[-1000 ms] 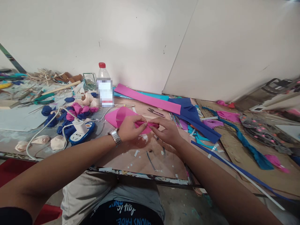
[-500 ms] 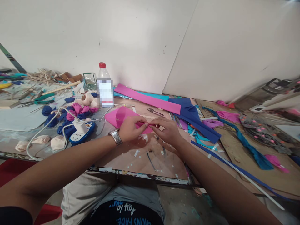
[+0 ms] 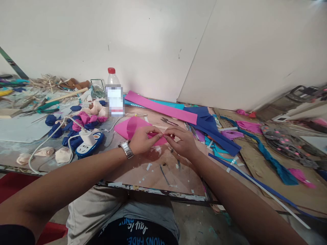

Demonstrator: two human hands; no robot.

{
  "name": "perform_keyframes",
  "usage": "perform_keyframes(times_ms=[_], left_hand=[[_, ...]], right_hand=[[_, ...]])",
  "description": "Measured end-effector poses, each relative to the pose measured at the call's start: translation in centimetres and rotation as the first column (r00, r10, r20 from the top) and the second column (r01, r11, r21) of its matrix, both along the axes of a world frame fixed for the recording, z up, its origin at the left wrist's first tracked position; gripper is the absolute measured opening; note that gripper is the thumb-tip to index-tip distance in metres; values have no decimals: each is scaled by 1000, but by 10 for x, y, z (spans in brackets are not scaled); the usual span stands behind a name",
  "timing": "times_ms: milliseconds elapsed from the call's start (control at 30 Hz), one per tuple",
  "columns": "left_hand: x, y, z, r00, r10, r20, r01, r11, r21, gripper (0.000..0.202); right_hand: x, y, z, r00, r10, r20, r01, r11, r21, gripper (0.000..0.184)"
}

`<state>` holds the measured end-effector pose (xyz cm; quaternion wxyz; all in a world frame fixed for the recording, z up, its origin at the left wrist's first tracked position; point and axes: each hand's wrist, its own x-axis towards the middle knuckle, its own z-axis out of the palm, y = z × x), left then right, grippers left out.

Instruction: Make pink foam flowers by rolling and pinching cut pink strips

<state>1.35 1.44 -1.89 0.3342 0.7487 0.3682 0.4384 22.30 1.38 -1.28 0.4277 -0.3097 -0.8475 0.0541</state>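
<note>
A strip of thin pink material (image 3: 124, 127), paper or cloth, lies curled over the table under and to the left of my hands. My left hand (image 3: 145, 140), with a metal watch (image 3: 126, 149) on its wrist, pinches the strip between thumb and forefinger. Right up against it, my right hand (image 3: 180, 141) pinches the same strip's end, fingertips almost touching the left ones. The gathered part between the fingers is mostly hidden. Behind the hands lie small snips (image 3: 169, 121) and a long flat pink strip (image 3: 163, 108).
A red-capped bottle (image 3: 112, 78) stands near the wall. Left are a blue power strip (image 3: 89, 146) with a white cable and several rolled fabric flowers (image 3: 84, 119). Dark blue strips (image 3: 217, 131) and cardboard (image 3: 255, 163) lie right. The table's front edge (image 3: 158, 194) is close to my lap.
Both hands keep their pinch on the pink strip and have shifted only very slightly. The things around them have stayed where they were.
</note>
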Motion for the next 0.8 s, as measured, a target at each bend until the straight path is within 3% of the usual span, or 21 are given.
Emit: perform_keyframes(times_ms=[233, 567, 800], left_hand=[[0, 0, 0, 1000, -10, -13, 10, 1000, 1, 25], [-2, 1, -6, 979, 139, -152, -95, 959, 268, 25], [-2, 0, -5, 978, 150, -143, -101, 948, 301, 24]], right_hand=[[0, 0, -1, 1000, -1, 7, 1, 1000, 32, 9], [-7, -4, -3, 993, -99, -57, 90, 985, -146, 5], [-7, -5, -3, 995, -94, -38, 89, 990, -109, 4]])
